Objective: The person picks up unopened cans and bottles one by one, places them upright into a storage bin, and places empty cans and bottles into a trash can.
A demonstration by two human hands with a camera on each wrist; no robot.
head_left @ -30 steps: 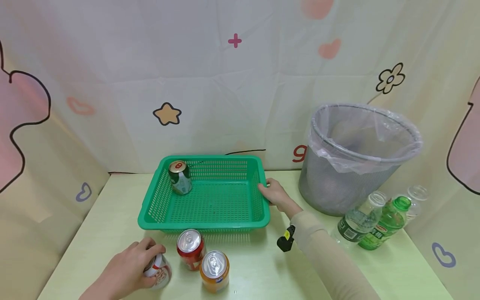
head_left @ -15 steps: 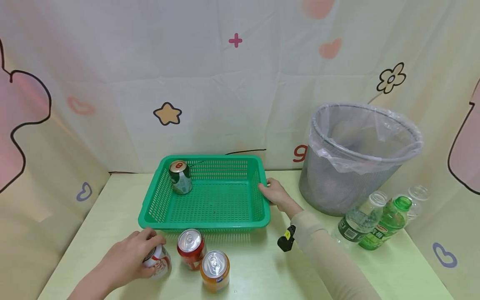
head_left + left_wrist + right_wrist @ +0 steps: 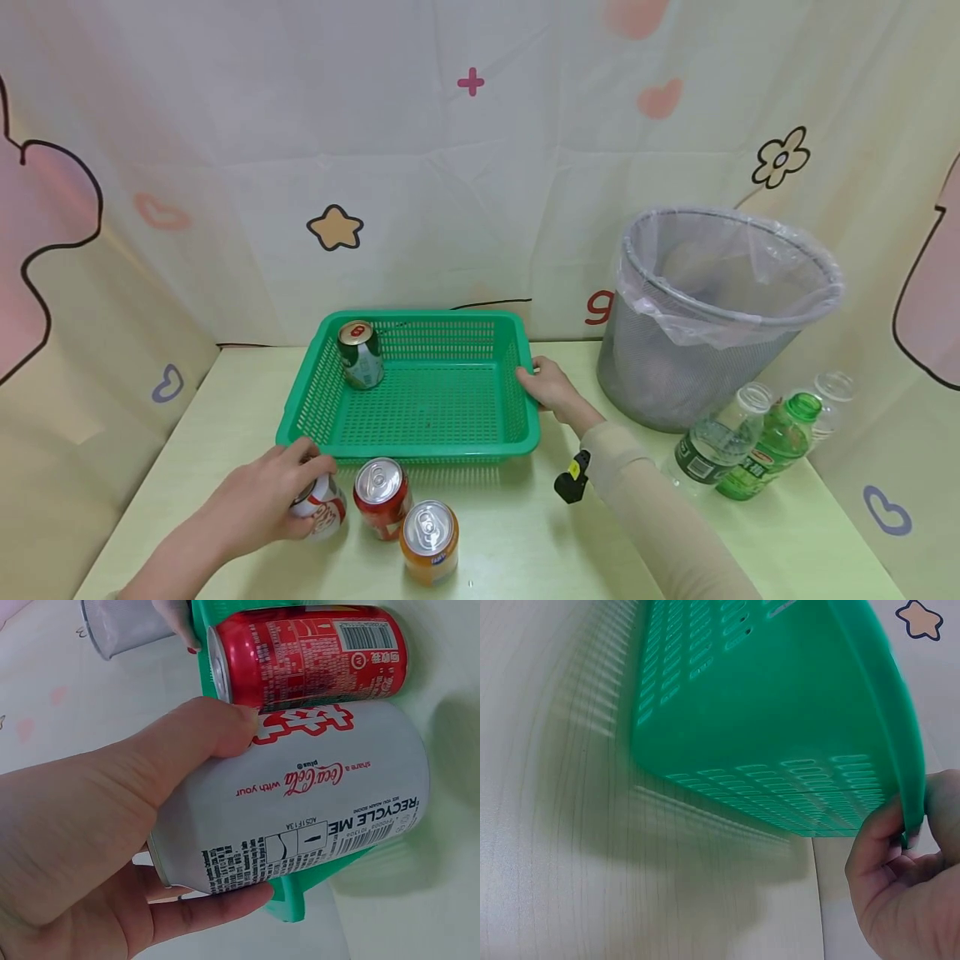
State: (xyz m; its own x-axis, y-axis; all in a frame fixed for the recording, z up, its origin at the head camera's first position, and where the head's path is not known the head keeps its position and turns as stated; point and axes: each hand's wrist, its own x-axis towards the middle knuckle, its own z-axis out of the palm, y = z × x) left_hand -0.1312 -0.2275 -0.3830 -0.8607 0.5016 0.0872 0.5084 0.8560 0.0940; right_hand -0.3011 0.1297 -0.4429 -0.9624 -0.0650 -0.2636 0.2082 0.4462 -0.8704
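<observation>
The desk (image 3: 510, 542) is pale yellow-green and carries everything, with a printed cloth backdrop (image 3: 465, 167) rising behind it. Well to the right of the right hand's fingers stands a grey mesh bin (image 3: 705, 350) lined with a clear bag. The green basket (image 3: 420, 392) sits in the middle of the desk; the right hand (image 3: 551, 390) grips its right rim, thumb on the outer face and fingers (image 3: 877, 844) curled over the edge, as the right wrist view shows. Inside the basket, far from those fingers at the back left corner, a green can (image 3: 360, 356) stands upright. Beyond the right forearm, near the bin's foot, stand three bottles: a clear water bottle (image 3: 712, 442), a green bottle (image 3: 772, 450) just beside it, and a clear bottle (image 3: 828, 404) behind.

The left hand (image 3: 258, 500) is in front of the basket's near left corner, its fingers (image 3: 217, 907) and thumb clamped round a white can (image 3: 321, 510), which the head view shows tilted and just at the basket's front wall. Just to the right of those fingers stands a red can (image 3: 382, 497), close against the white one in the left wrist view. An orange can (image 3: 429, 542) stands just beside the red can, nearer the person. A small black clip (image 3: 572, 479) sits at the right wrist.
</observation>
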